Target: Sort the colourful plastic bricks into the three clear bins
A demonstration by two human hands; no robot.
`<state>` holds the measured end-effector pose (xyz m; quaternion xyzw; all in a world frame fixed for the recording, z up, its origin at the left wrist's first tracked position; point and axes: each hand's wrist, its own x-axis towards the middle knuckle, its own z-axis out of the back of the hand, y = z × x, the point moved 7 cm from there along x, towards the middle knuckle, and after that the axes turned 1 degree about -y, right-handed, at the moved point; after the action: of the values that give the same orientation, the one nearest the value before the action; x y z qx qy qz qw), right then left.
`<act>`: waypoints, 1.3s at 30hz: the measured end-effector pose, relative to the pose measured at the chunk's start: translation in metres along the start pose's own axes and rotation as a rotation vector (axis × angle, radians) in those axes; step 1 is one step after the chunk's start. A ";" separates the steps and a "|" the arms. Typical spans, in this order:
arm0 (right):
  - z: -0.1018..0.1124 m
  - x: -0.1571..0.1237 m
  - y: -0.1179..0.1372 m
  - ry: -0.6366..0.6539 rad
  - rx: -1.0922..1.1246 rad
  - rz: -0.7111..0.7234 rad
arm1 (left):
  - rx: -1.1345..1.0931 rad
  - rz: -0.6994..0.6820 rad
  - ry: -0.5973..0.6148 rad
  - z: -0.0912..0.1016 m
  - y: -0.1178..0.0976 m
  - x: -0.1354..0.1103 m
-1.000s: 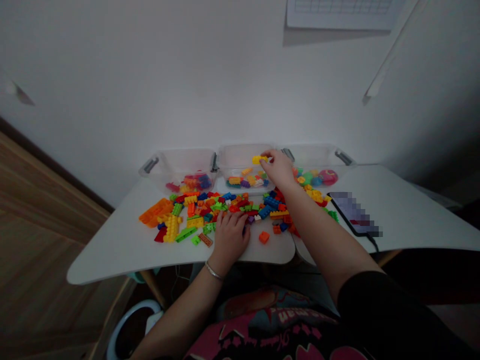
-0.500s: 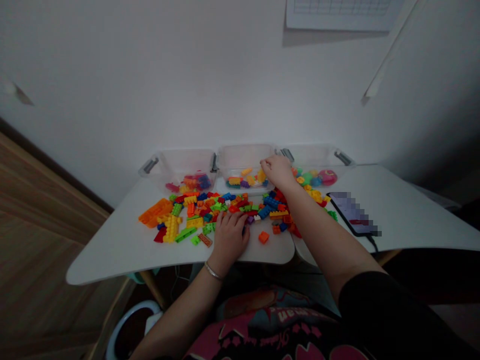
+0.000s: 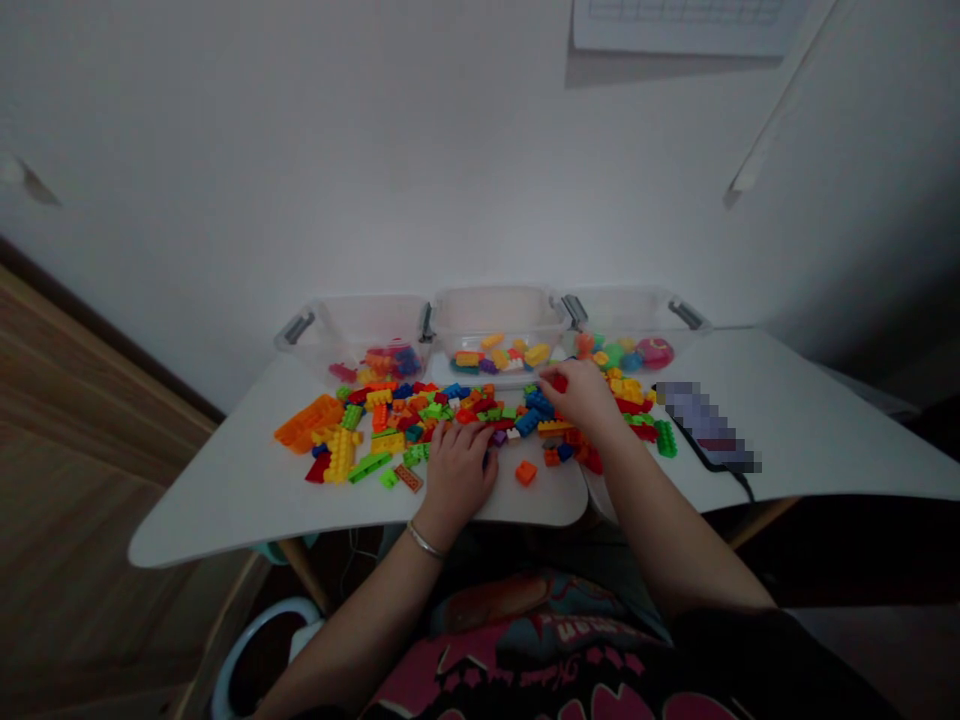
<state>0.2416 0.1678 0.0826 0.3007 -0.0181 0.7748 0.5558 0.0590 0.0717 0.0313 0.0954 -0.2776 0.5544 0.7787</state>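
Observation:
A pile of bright plastic bricks [image 3: 420, 415] lies spread across the white table [image 3: 225, 490]. My left hand [image 3: 459, 468] rests palm down on the table at the pile's near edge, fingers slightly spread, holding nothing. My right hand [image 3: 586, 397] is down on the right part of the pile, its fingertips pinched on a red brick [image 3: 556, 381]. Behind the pile stand three clear bins: left bin [image 3: 360, 335], middle bin [image 3: 496, 325] with a yellow brick [image 3: 537, 354] lying inside, and right bin [image 3: 637, 320].
A phone [image 3: 705, 425] with a cable lies on the table to the right of my right hand. An orange plate brick [image 3: 309, 421] sits at the pile's left end. One loose orange brick [image 3: 526, 472] lies near the front edge. A wall rises behind the bins.
My right hand let a yellow brick go into the middle bin, then drew back toward me and came down on the pile, closing on a red brick. The left hand stayed put.

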 end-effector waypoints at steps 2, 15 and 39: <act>-0.007 -0.011 0.002 0.077 -0.089 0.029 | -0.001 0.000 0.000 0.000 0.000 0.000; -0.031 -0.032 -0.006 0.080 -0.239 -0.031 | -0.003 0.003 0.005 0.001 -0.001 0.001; -0.024 -0.026 -0.010 -0.056 -0.054 -0.129 | 0.006 0.008 0.025 0.001 -0.001 0.001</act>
<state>0.2448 0.1579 0.0474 0.3075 -0.0352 0.7281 0.6116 0.0598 0.0719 0.0324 0.0898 -0.2668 0.5596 0.7795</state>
